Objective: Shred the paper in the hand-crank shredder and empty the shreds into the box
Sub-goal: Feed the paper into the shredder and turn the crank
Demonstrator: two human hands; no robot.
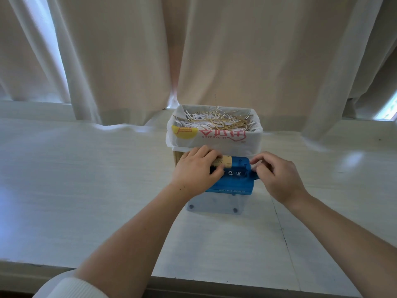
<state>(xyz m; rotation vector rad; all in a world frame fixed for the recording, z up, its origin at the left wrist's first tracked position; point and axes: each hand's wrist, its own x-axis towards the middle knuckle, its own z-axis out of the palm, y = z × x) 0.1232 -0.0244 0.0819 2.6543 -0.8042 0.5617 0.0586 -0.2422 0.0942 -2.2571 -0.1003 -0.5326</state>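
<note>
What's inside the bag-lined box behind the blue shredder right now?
White and tan paper shreds lie tangled near the rim of the brown box lined with a white printed plastic bag. The bag and walls hide the pile's depth.

Shredder [233, 179], box [177, 157], paper [226, 161]: one each (hands [196, 168] [277, 179]: two).

Looks like a room in a home: a pale wood-grain table [86, 179] stands against a window sill [32, 108], long beige curtains [236, 50] hang just behind the table, and on the table a box [176, 158] is lined with a printed shopping bag [214, 137]
</note>
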